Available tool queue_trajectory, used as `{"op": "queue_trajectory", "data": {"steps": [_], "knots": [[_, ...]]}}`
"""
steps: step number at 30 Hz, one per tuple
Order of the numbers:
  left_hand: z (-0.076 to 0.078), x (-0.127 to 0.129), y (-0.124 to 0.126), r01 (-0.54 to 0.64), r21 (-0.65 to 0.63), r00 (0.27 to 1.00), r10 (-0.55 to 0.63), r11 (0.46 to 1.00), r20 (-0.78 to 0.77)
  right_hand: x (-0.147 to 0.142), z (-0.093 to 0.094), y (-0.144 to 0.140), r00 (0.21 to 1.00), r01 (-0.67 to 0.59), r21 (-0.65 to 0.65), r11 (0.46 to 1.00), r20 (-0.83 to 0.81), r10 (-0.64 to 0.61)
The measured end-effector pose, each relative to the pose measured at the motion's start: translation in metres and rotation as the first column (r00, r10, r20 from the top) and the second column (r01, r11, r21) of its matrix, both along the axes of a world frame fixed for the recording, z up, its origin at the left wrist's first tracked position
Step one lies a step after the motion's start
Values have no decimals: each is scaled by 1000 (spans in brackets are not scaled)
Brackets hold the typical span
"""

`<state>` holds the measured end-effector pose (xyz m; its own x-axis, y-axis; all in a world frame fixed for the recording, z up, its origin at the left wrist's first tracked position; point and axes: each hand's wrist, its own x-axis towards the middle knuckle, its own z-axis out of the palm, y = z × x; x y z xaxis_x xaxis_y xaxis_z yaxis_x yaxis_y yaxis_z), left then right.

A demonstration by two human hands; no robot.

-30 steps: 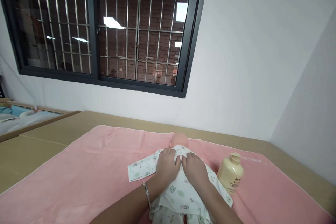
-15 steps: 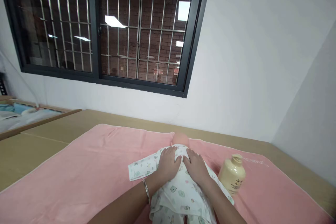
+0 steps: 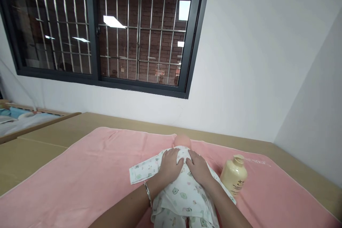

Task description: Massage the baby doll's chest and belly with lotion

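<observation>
A baby doll (image 3: 182, 141) lies on a pink towel (image 3: 88, 171), head away from me, dressed in a white printed garment (image 3: 181, 199). My left hand (image 3: 170, 165), with a bracelet on the wrist, rests flat on the doll's chest. Beside it my right hand (image 3: 199, 169) lies flat on the garment too, fingers together, the two hands almost touching. One sleeve (image 3: 141, 170) of the garment sticks out to the left. I cannot tell whether the fingers pinch the cloth.
A cream pump bottle (image 3: 234, 176) stands on the towel just right of the doll. The towel covers a tan table (image 3: 40, 142) against a white wall under a barred window (image 3: 107, 32). A wooden cot (image 3: 24, 121) is at far left.
Both hands have stayed on the doll's chest, shifting only slightly. The view has wobbled a little.
</observation>
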<state>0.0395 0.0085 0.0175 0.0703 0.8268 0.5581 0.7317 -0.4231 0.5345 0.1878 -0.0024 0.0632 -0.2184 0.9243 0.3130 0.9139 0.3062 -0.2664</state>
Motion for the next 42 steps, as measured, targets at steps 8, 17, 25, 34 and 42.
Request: {"op": "queue_trajectory", "data": {"steps": [8,17,25,34,42], "knots": [[-5,-1,1,-57,-13,998,57,998,3,-7,-3,-7,989,134,55,989,54,-137],[-4,-1,5,5,-63,999,-2,998,42,4,-17,8,997,72,-41,997,-30,-73],[-5,-1,6,1,-63,997,4,998,73,2,-15,5,997,72,-36,997,-22,-73],[-4,-2,4,-2,-62,997,7,998,75,2,-15,6,996,84,-45,995,-15,-84],[-3,-2,2,-14,-50,997,18,999,71,3,-16,6,995,95,-46,994,-10,-96]]}}
